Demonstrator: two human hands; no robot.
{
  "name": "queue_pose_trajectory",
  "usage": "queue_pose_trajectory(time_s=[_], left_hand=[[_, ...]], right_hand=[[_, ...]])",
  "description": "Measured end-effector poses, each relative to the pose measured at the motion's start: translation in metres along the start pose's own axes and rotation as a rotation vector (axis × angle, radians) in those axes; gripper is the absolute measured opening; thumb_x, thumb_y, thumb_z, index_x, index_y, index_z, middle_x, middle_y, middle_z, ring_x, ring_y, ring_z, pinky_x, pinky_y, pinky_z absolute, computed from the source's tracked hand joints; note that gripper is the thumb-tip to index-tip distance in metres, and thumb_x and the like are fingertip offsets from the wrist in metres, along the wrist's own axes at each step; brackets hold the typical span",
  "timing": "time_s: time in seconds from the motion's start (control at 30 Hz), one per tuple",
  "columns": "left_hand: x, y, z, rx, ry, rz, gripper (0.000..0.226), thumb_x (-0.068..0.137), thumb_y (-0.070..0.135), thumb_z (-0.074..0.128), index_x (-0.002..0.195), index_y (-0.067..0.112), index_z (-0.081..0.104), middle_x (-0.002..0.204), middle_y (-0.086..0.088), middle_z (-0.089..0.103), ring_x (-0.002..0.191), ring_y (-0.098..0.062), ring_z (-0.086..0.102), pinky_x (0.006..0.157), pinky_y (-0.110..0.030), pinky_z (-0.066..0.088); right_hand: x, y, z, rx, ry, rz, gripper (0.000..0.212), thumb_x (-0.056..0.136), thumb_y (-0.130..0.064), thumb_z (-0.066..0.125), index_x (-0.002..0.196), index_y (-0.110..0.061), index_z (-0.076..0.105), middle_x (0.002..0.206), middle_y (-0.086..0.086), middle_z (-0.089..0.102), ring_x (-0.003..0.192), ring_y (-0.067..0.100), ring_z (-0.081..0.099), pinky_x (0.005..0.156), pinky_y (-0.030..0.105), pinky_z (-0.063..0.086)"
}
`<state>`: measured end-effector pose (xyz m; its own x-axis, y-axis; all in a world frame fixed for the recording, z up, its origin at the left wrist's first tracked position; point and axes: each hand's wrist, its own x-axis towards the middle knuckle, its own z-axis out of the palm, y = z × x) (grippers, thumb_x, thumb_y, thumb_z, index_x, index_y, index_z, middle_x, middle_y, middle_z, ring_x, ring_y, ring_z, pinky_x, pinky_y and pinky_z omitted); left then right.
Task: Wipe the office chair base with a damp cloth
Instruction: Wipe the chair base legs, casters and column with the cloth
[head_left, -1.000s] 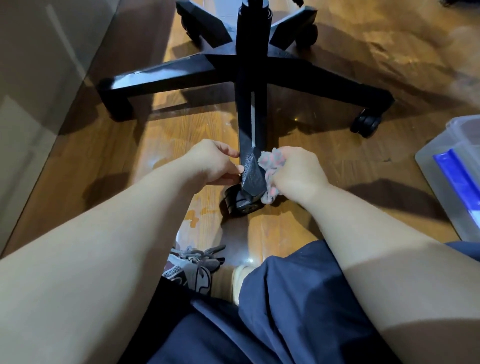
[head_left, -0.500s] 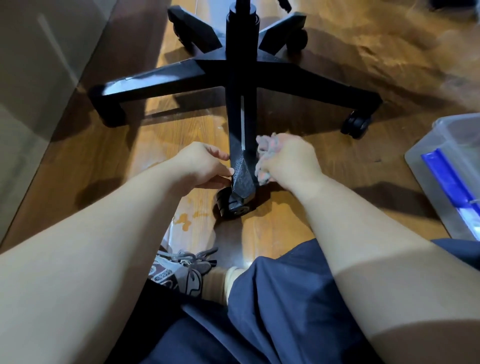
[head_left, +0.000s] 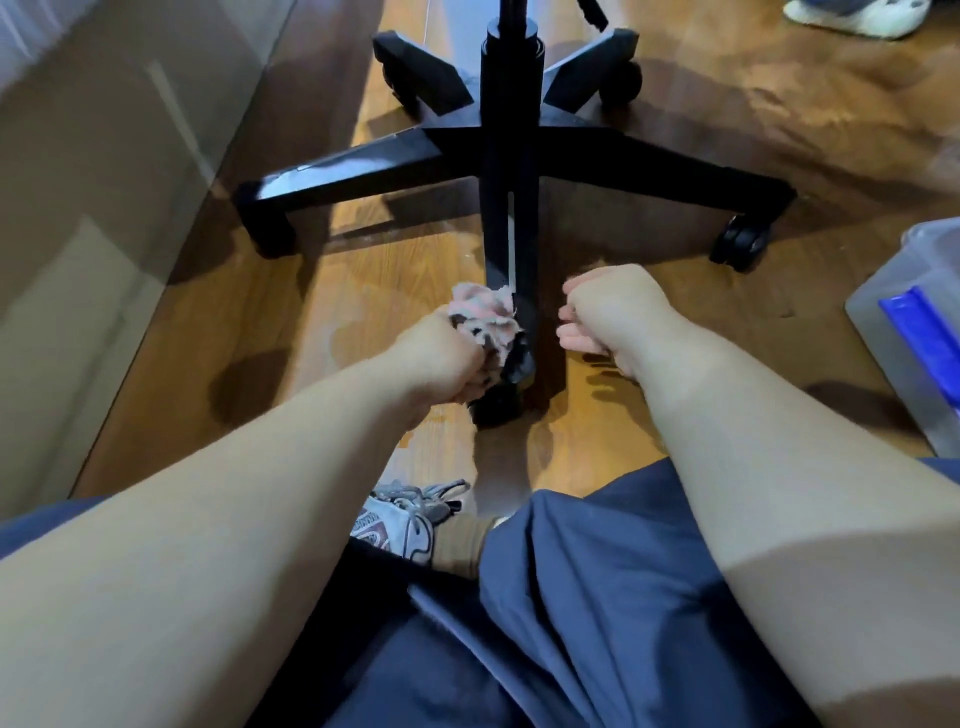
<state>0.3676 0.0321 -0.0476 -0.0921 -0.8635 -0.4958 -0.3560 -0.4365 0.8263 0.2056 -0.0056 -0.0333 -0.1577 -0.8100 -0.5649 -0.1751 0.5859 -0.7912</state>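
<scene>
Down on the wooden floor, head view (the only one I've got): the black chair base sits right in front of the knees, with its nearest leg pointing straight back at the camera. The left hand is bunched tight round the cloth, a pinkish-grey wad. It presses the wad against the left side of that leg, near the outer end just above the caster. The right hand hangs just beside the leg on the other side, fingers curled in. It holds nothing that I can see and isn't touching the leg, so the hands are apart with the leg between them. At the right edge there's a clear plastic bin with something blue in it, and a shoe pokes out below the forearms.

My read is that we're mid-wipe on the left flank of this leg. To do it well I'd drag the cloth in long strokes along the leg toward the hub instead of dabbing. I'd also refold the wad so a clean face meets the plastic, and put the free hand on the leg so the base doesn't roll away. The leg's end and the caster housing look like dust traps, so give them a wrap-around pass too.
</scene>
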Motion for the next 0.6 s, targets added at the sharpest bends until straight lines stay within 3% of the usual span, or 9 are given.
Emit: queue_pose_trajectory(time_s=[0.07, 0.13, 0.2, 0.27, 0.37, 0.43, 0.5, 0.6], left_hand=[[0.000, -0.007, 0.007, 0.377, -0.005, 0.048, 0.011, 0.088, 0.010, 0.057, 0.094, 0.016, 0.051, 0.064, 0.002, 0.052, 0.053, -0.017, 0.050, 0.043, -0.019, 0.037], [-0.001, -0.013, 0.010, 0.680, 0.069, 0.042, 0.033, 0.079, 0.024, 0.074, 0.099, 0.015, 0.050, 0.075, 0.003, 0.057, 0.068, -0.020, 0.057, 0.052, -0.024, 0.041], [0.002, -0.018, 0.013, 0.733, 0.117, 0.065, 0.041, 0.075, 0.030, 0.078, 0.105, 0.012, 0.057, 0.084, -0.002, 0.066, 0.078, -0.023, 0.063, 0.062, -0.027, 0.046], [0.003, -0.018, 0.020, 0.826, 0.153, 0.129, 0.038, 0.083, 0.035, 0.068, 0.111, 0.012, 0.055, 0.097, -0.004, 0.065, 0.086, -0.025, 0.061, 0.066, -0.029, 0.042], [0.004, -0.018, 0.032, 0.841, 0.062, 0.148, 0.046, 0.090, 0.036, 0.052, 0.124, 0.008, 0.039, 0.108, -0.006, 0.048, 0.104, -0.029, 0.051, 0.073, -0.031, 0.033], [0.006, -0.019, 0.029, 0.836, 0.003, 0.107, 0.039, 0.085, 0.027, 0.059, 0.111, 0.007, 0.039, 0.099, -0.008, 0.054, 0.087, -0.027, 0.055, 0.066, -0.029, 0.037], [0.007, -0.020, 0.020, 0.946, 0.052, 0.123, 0.026, 0.080, 0.024, 0.065, 0.084, 0.011, 0.043, 0.075, -0.003, 0.054, 0.064, -0.021, 0.051, 0.049, -0.026, 0.034], [0.013, -0.018, 0.015, 0.978, 0.112, 0.155, 0.027, 0.070, 0.033, 0.076, 0.070, 0.016, 0.055, 0.061, 0.001, 0.055, 0.060, -0.023, 0.059, 0.043, -0.024, 0.034]], right_hand=[[0.001, 0.005, 0.004, 0.079, -0.056, 0.064, 0.027, 0.094, -0.008, 0.056, 0.120, -0.004, 0.058, 0.117, 0.014, 0.065, 0.091, 0.022, 0.070, 0.063, 0.025, 0.060], [0.000, 0.009, 0.010, 0.050, -0.086, 0.023, 0.029, 0.091, -0.014, 0.064, 0.118, -0.004, 0.059, 0.113, 0.015, 0.065, 0.083, 0.018, 0.069, 0.065, 0.025, 0.060], [0.003, 0.011, 0.013, 0.020, -0.059, -0.016, 0.032, 0.088, -0.016, 0.069, 0.117, -0.005, 0.060, 0.109, 0.013, 0.066, 0.085, 0.017, 0.069, 0.063, 0.023, 0.060], [0.004, 0.011, 0.014, -0.042, -0.055, -0.033, 0.029, 0.087, -0.014, 0.070, 0.114, -0.006, 0.063, 0.104, 0.012, 0.067, 0.087, 0.018, 0.069, 0.062, 0.022, 0.060], [0.007, 0.010, 0.014, -0.234, -0.055, -0.061, 0.026, 0.089, -0.014, 0.066, 0.113, -0.007, 0.065, 0.103, 0.015, 0.067, 0.095, 0.025, 0.067, 0.083, 0.035, 0.058], [0.007, 0.008, 0.014, -0.218, -0.054, -0.049, 0.024, 0.089, -0.014, 0.067, 0.112, -0.007, 0.065, 0.099, 0.013, 0.067, 0.089, 0.023, 0.067, 0.077, 0.032, 0.059], [0.007, 0.006, 0.015, -0.128, -0.078, -0.014, 0.025, 0.088, -0.010, 0.068, 0.112, -0.006, 0.063, 0.093, 0.009, 0.065, 0.078, 0.016, 0.065, 0.063, 0.022, 0.056], [0.007, 0.008, 0.014, -0.085, -0.085, 0.010, 0.023, 0.089, -0.011, 0.067, 0.111, -0.008, 0.062, 0.086, 0.004, 0.062, 0.074, 0.011, 0.063, 0.064, 0.019, 0.056]])
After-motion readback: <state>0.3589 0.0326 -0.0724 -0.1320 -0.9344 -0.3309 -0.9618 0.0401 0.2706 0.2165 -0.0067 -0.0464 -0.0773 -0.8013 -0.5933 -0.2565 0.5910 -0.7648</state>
